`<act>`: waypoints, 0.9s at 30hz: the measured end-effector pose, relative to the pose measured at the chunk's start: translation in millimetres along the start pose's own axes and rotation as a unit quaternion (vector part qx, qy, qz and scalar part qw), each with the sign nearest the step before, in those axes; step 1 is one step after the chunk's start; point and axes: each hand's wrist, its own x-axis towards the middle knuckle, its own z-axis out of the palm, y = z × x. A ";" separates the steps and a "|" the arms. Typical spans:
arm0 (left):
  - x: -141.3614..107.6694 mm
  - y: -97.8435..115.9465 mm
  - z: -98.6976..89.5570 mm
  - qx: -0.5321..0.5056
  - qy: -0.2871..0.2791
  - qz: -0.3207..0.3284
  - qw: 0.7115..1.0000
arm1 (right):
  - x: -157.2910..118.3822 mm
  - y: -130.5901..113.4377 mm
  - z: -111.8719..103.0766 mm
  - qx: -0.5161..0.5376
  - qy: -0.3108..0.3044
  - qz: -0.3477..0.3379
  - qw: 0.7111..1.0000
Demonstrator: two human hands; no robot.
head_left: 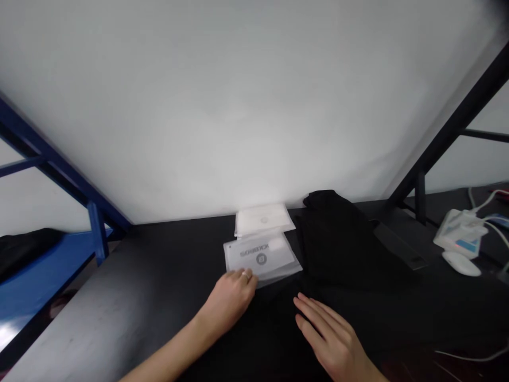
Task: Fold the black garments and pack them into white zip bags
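You are facing a black worktop [167, 265] whose back edge meets a pale wall [246, 106]. Your left hand [234, 297] is at the near edge of a frosted plastic packet [254, 254], which lies flat around the middle of the worktop, towards its back edge. The packet bears dark lettering and a round emblem. Your left fingers are curled in together, with a ring [245, 275] on one; whether they are clamped on the packet's edge, you cannot tell from this view. A second pale packet [264, 218] lies just behind the first, close to the worktop's back edge.

Your right hand [332, 337] is palm down, nearer the worktop's front edge, its fingers stretched out and slightly apart, gripping nothing. Ahead of it, a heap of black cloth [342, 239] reaches up to the back edge, just right of the packets. Further right, well apart from your hands, are a white mouse [461, 263] and a white power adapter [457, 236] with cables. A blue frame [95, 228] stands at the worktop's back left corner.
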 end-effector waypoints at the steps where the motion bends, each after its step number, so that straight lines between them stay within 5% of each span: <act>1: -7.6 7.0 1.5 -0.008 -0.018 0.004 1.000 | 0.9 0.1 -3.3 0.007 0.002 -0.013 1.000; 10: -2.1 18.5 -9.4 -0.158 -0.093 0.067 0.981 | 18.3 -3.4 -19.4 0.036 0.001 -0.075 0.997; 16: -4.8 18.5 -5.5 -0.326 -0.029 0.031 0.944 | 10.3 -9.3 -7.1 0.103 -0.027 -0.077 0.991; 23: -9.1 19.5 -7.5 -0.286 -0.018 0.127 0.950 | 12.9 -2.9 -2.1 0.134 -0.060 -0.125 0.981; 27: -12.4 18.7 -10.9 -0.271 -0.002 0.148 0.951 | 21.8 13.2 -7.4 0.085 -0.048 -0.059 0.993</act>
